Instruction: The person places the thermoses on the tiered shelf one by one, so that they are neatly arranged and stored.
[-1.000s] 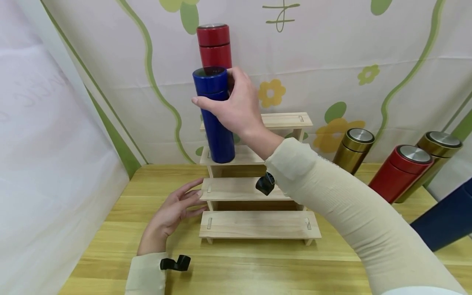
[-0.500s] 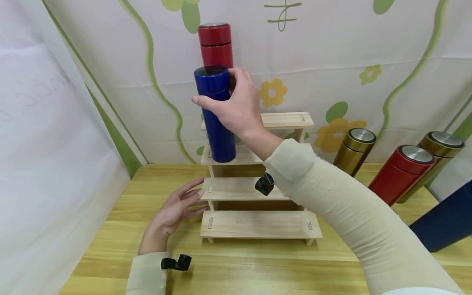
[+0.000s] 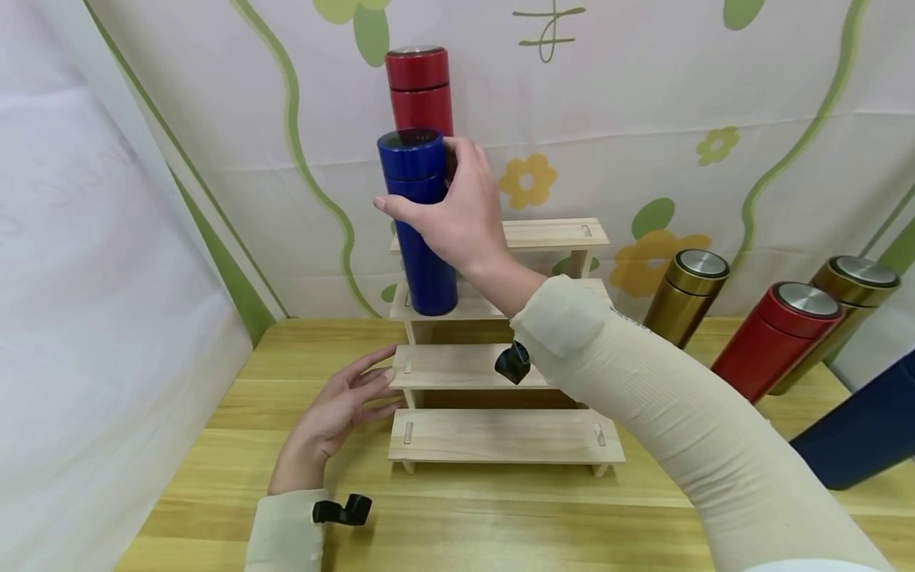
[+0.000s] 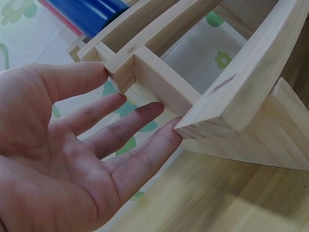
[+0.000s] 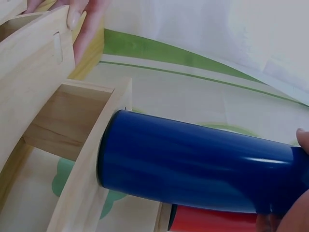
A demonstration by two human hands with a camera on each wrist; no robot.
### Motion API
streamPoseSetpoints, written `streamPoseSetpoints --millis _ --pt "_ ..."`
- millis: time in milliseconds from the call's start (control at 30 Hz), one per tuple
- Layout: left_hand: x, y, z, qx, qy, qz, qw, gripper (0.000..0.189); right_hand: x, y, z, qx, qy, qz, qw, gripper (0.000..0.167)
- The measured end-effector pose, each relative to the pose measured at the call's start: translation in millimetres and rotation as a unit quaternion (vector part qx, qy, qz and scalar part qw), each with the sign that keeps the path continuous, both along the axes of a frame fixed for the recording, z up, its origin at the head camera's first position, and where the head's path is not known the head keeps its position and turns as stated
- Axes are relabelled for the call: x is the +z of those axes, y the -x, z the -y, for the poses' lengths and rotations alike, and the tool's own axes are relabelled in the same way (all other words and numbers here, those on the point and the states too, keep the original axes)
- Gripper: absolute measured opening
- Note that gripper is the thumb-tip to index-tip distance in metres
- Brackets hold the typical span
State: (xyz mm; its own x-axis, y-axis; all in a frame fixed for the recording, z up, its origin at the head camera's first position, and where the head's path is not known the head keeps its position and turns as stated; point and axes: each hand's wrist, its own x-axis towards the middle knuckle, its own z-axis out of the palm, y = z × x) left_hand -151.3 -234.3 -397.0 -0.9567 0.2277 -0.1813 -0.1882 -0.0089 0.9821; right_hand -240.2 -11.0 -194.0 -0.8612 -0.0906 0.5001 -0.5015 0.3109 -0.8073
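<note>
My right hand (image 3: 468,210) grips the upper part of a blue thermos bottle (image 3: 427,262), thumb across its front. The bottle's base meets the left end of the second-highest step of a pale wooden tiered rack (image 3: 506,435), as the right wrist view also shows. Right behind it, a red thermos bottle (image 3: 420,87) stands at the top step's left end, its lower part hidden. My left hand (image 3: 336,409) is at the rack's left side, fingers extended; in the left wrist view its fingertips (image 4: 171,128) touch the wooden step ends.
At the right of the table (image 3: 429,524) stand two gold thermos bottles (image 3: 686,294) (image 3: 854,282), another red thermos bottle (image 3: 779,338) and a dark blue bottle (image 3: 861,425), partly cut off by the frame. A patterned white cloth (image 3: 615,103) hangs behind the rack.
Almost nothing differs. My right wrist has dipped slightly while the blue thermos bottle stays at the same spot on the step. My left hand has not moved.
</note>
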Motion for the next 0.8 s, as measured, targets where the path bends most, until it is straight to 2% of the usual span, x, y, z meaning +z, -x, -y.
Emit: streamPoseSetpoints --millis 267,500,800 --pt "0.1 0.9 -0.9 0.000 0.002 -0.002 1.0000 0.064 -3.9 0.1 -1 -0.001 0.009 -0.007 0.9999 0.082" --pt "0.6 0.6 -1.0 -0.003 0.000 -0.002 1.0000 0.063 -6.7 -1.8 -5 0.011 0.054 -0.015 0.9984 0.080" --pt "0.9 0.2 -0.5 -0.002 0.002 -0.002 1.0000 0.064 -14.4 -18.8 -27 -0.012 0.065 -0.029 0.9974 0.077"
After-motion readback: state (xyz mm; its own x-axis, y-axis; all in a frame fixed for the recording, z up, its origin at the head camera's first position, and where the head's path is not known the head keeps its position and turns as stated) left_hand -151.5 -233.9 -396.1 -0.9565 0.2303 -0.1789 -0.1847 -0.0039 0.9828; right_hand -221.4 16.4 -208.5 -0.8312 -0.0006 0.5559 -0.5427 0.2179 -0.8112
